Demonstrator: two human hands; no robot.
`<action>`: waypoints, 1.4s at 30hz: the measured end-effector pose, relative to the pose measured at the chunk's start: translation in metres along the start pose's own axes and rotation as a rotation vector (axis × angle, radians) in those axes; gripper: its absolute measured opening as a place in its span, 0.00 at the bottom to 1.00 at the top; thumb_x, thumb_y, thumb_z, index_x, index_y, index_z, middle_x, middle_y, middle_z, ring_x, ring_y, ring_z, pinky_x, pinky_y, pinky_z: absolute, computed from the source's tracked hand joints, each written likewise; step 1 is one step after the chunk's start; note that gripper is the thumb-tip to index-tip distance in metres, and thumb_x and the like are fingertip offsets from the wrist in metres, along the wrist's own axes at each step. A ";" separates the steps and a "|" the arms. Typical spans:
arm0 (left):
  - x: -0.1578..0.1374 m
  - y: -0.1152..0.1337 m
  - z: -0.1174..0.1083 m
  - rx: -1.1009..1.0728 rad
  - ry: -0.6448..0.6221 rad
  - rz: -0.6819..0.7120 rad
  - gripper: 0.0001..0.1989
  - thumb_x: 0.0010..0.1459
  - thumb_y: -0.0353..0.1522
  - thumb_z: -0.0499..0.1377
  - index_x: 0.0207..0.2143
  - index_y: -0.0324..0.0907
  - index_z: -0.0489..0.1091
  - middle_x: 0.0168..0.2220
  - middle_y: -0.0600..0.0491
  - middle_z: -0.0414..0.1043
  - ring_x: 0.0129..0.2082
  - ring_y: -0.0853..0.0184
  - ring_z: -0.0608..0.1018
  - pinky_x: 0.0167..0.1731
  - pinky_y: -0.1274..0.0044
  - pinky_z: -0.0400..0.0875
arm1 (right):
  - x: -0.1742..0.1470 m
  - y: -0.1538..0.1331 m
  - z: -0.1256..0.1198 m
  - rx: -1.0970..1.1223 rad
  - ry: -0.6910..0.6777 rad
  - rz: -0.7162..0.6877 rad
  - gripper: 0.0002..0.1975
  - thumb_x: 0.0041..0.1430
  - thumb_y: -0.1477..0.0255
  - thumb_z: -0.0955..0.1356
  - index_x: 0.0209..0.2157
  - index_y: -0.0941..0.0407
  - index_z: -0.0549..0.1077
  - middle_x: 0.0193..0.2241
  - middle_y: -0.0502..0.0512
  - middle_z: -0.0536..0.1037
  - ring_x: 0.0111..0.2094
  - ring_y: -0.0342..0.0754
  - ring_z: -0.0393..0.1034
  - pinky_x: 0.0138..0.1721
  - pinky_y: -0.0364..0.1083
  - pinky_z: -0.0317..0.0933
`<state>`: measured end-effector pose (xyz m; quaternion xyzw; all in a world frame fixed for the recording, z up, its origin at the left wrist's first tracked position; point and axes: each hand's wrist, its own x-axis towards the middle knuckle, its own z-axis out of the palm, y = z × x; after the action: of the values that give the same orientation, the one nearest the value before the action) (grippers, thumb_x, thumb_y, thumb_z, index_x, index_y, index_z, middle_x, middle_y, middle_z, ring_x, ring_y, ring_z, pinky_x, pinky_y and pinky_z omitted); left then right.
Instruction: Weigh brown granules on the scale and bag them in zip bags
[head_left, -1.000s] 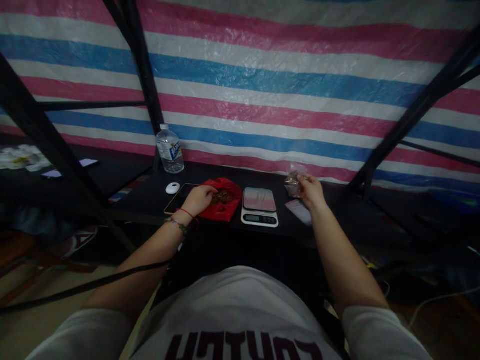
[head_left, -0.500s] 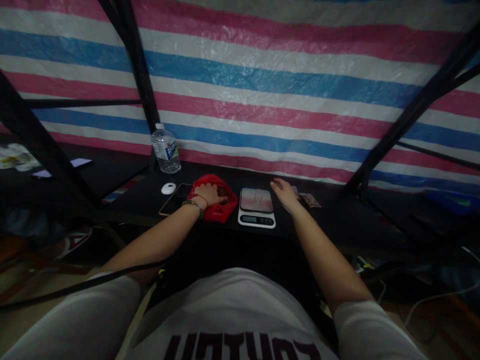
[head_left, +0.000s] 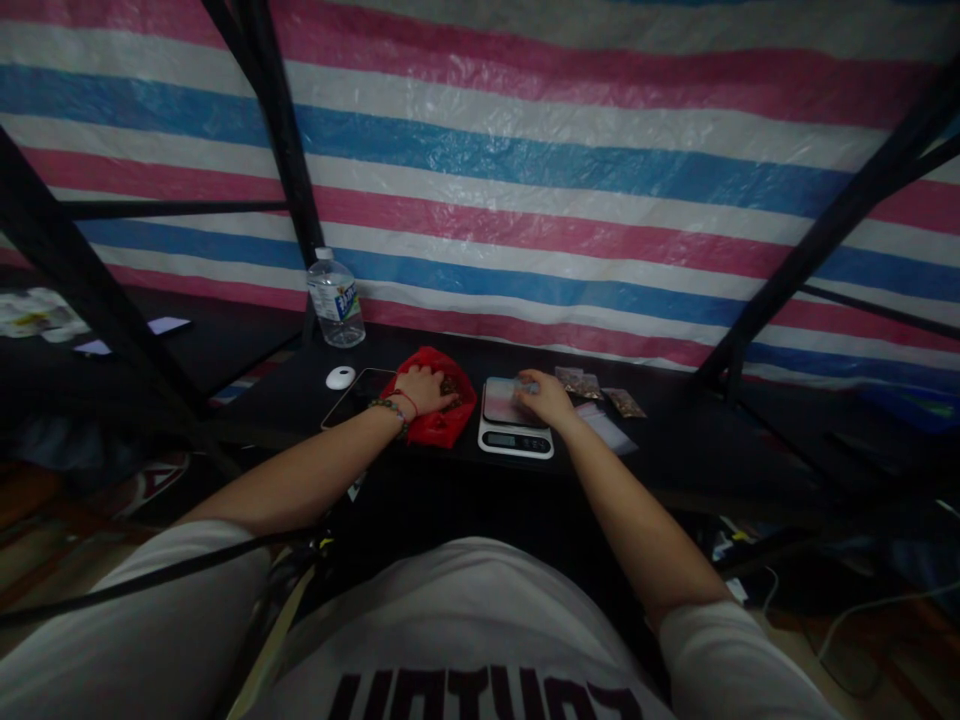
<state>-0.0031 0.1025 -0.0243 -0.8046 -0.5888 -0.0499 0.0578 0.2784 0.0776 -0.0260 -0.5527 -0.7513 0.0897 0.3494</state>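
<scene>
My left hand (head_left: 421,390) rests over a red plastic bag (head_left: 435,428) whose mouth is spread wide. Its fingers are apart and touch small brown pieces (head_left: 449,385) inside; the fingertips are partly hidden. A white kitchen scale (head_left: 491,440) stands to the right of the bag, its display facing me. Over the scale's plate, my right hand (head_left: 546,398) has its fingers closed on a small clear plastic bag (head_left: 520,391), largely covered by the hand. Flat clear bags (head_left: 606,428) lie beneath my right wrist.
Several filled small bags (head_left: 624,403) lie right of the scale. A phone (head_left: 352,400), a white rounded case (head_left: 340,378) and a plastic bottle (head_left: 337,305) are on the left. Black frame posts (head_left: 289,150) and a striped sheet (head_left: 510,180) bound the black table.
My right hand has moved left from beside the scale onto its plate and closed on the small clear bag there. Bags it covered now show. My left hand stays at the red bag.
</scene>
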 end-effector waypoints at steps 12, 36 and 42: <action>0.003 0.016 -0.005 -0.012 0.038 0.128 0.18 0.62 0.37 0.49 0.46 0.35 0.70 0.44 0.38 0.73 0.47 0.56 0.74 0.47 0.70 0.63 | -0.019 0.001 -0.005 0.056 0.105 0.005 0.19 0.49 0.73 0.71 0.46 0.56 0.75 0.39 0.57 0.80 0.43 0.53 0.74 0.49 0.52 0.64; -0.034 0.005 -0.015 -0.526 0.234 0.112 0.21 0.60 0.45 0.50 0.34 0.39 0.74 0.36 0.46 0.76 0.40 0.60 0.76 0.44 0.71 0.69 | 0.016 -0.094 0.031 0.230 -0.124 -0.181 0.20 0.46 0.77 0.72 0.45 0.57 0.74 0.43 0.56 0.78 0.43 0.48 0.73 0.47 0.47 0.65; -0.041 -0.002 -0.009 -0.854 0.373 -0.049 0.24 0.65 0.37 0.37 0.41 0.38 0.71 0.43 0.47 0.76 0.45 0.65 0.76 0.50 0.72 0.68 | 0.032 -0.110 0.043 -0.197 -0.290 -0.273 0.17 0.53 0.78 0.68 0.46 0.60 0.74 0.44 0.62 0.78 0.45 0.52 0.72 0.48 0.47 0.63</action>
<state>-0.0171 0.0633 -0.0212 -0.7194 -0.5140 -0.4332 -0.1751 0.1631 0.0759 0.0132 -0.4588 -0.8665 0.0462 0.1909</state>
